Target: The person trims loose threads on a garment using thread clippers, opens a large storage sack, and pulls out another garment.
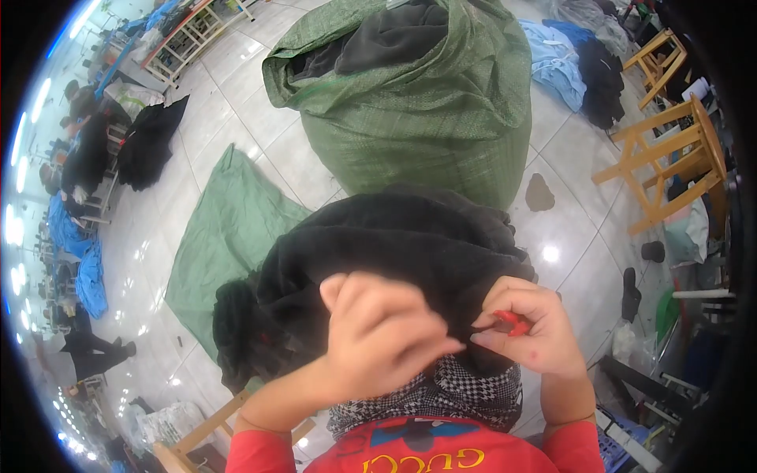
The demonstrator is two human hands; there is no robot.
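Note:
A heap of black fabric (pixel 371 236) lies over my lap and knees, on top of houndstooth trousers (pixel 473 390). Above its near edge, my left hand (pixel 378 335) is curled, with motion blur on the fingers. Whatever its fingertips may pinch is too small to make out. Close by on the right, my right hand (pixel 528 323) closes around small red-handled thread snips (pixel 512 322), mostly hidden in the palm. Its thumb and forefinger come together at the dark cloth; I cannot tell whether they pinch it.
In front stands a large green woven sack (pixel 418 134) filled with dark fabric (pixel 394 39). A flat green sheet (pixel 229 229) lies on the tiled floor to the left. Wooden stools (pixel 670 162) stand at right, near light-blue garments (pixel 556 67). Black clothes (pixel 150 146) hang at left.

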